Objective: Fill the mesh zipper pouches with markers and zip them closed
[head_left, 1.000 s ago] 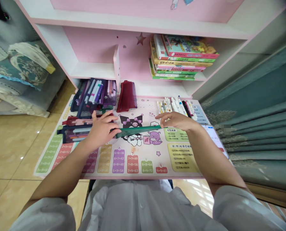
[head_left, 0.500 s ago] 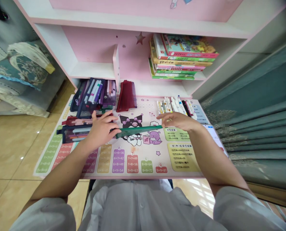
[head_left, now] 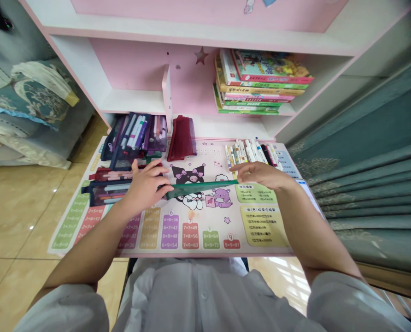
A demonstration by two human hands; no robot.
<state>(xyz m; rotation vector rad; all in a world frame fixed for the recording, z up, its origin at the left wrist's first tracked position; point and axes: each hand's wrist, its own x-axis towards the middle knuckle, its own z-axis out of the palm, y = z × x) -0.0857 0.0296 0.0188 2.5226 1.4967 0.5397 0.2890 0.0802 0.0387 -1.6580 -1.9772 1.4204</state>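
A green mesh pouch (head_left: 200, 187) stretches across the middle of the desk mat, its zipper edge pulled straight. My left hand (head_left: 146, 184) rests on its left end with the fingers spread. At its right end, my right hand (head_left: 257, 175) pinches the tip of the zipper edge between thumb and fingers. Beside and beyond my left hand lie a dark blue pouch with pens (head_left: 110, 192), a red pouch with pens (head_left: 110, 174) and a stack of filled pouches (head_left: 134, 133). Several white markers (head_left: 247, 152) lie just beyond my right hand.
Dark red pouches (head_left: 181, 137) lie at the back middle of the desk. Books (head_left: 261, 87) are stacked on the shelf above. A phone (head_left: 307, 193) is partly hidden by my right forearm. A curtain (head_left: 374, 170) hangs on the right.
My right hand has moved slightly to the right with the end of the green pouch. My left hand has hardly moved.
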